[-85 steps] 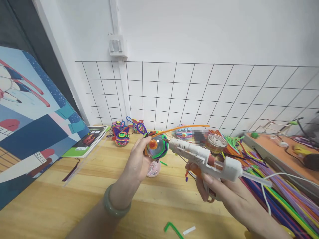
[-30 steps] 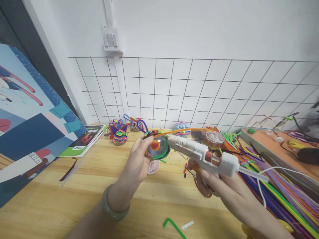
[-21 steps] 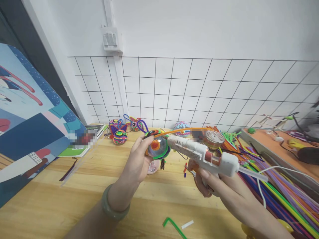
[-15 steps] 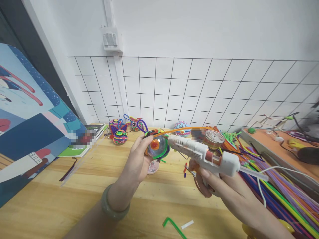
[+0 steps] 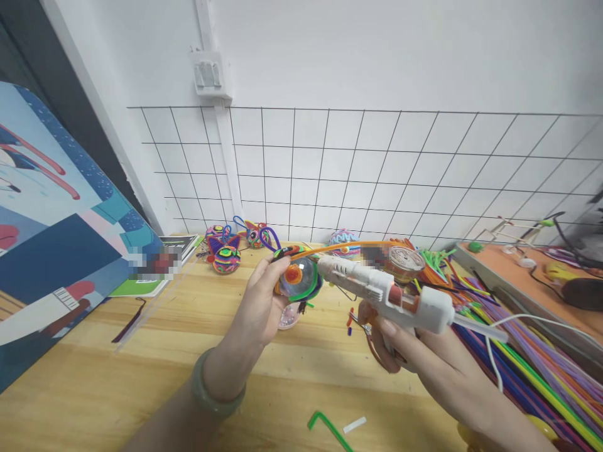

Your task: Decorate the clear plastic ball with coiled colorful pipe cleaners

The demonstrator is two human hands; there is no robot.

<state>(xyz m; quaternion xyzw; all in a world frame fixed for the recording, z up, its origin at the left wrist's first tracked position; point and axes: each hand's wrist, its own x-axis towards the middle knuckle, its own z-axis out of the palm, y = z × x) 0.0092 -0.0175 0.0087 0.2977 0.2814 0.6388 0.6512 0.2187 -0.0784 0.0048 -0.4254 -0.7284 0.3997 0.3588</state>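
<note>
My left hand (image 5: 264,298) is closed on a clear ball (image 5: 305,282) trimmed with coloured pipe cleaners, including an orange spiral and a green band. A long orange pipe cleaner (image 5: 348,245) runs from under my left thumb out to the right. My right hand (image 5: 400,345) grips a white hot glue gun (image 5: 362,282), its nozzle at the ball's upper right edge; whether it touches, I cannot tell. A clear glue stick (image 5: 480,328) sticks out of the gun's back. Behind the ball, a small dish of beads (image 5: 288,316) is partly hidden.
Finished pipe-cleaner balls (image 5: 226,257) stand near the wall grid. Bundles of pipe cleaners (image 5: 522,364) lie at right beside an orange board (image 5: 518,276). A bent green pipe cleaner (image 5: 330,430) and a white piece (image 5: 355,425) lie in front. A picture board (image 5: 70,251) leans at left.
Almost nothing differs. The ball has turned very slightly in my left hand, and a dark tassel beneath it shows more clearly. The glue gun stays in place.
</note>
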